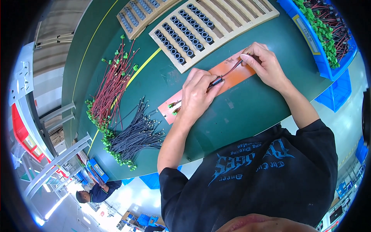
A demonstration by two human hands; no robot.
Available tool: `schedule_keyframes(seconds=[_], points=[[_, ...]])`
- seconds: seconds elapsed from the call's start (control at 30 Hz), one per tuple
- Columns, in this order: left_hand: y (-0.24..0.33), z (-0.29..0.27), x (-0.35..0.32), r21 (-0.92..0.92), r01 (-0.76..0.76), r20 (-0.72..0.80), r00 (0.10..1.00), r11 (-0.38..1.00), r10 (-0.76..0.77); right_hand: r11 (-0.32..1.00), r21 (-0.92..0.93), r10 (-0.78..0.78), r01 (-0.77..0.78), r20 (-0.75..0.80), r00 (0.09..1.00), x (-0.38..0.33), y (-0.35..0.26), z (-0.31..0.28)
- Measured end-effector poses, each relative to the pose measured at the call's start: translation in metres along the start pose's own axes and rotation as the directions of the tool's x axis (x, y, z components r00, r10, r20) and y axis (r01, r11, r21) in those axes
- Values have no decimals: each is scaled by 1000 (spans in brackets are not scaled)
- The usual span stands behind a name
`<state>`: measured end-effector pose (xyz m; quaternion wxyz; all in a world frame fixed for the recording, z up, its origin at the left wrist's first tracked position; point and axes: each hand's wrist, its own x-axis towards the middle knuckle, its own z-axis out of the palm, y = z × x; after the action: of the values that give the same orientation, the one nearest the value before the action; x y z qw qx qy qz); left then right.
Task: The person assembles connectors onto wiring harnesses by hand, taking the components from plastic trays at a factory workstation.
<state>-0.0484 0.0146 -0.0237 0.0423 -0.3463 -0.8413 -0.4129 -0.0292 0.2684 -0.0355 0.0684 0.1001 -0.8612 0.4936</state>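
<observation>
Mid-frame, the thin, dark-reddish insulated wires (232, 70) look light and flexible, best held by the black cylindrical sleeve (217, 81), which the left hand (196, 91) pinches; the right hand (266, 65) pinches the wires' other end.

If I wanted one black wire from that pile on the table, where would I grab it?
Probably near its loose tip, coming from the right: the black wires fan out on that side, so one looks easier to pinch. Their green connectors bunch together at the lower left and might snag. The left hand is nearer.
</observation>
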Motion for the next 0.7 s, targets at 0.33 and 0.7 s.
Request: schedule_keyframes(seconds=[0.33,0.7], points=[[2,-4,-3,17,73,61,995,997,-74,999,-33,25,-26,-31,999,1,-1,0],[27,-66,-45,330,204,-48,979,922,-200,917,-305,-276,257,-22,961,22,-61,-17]])
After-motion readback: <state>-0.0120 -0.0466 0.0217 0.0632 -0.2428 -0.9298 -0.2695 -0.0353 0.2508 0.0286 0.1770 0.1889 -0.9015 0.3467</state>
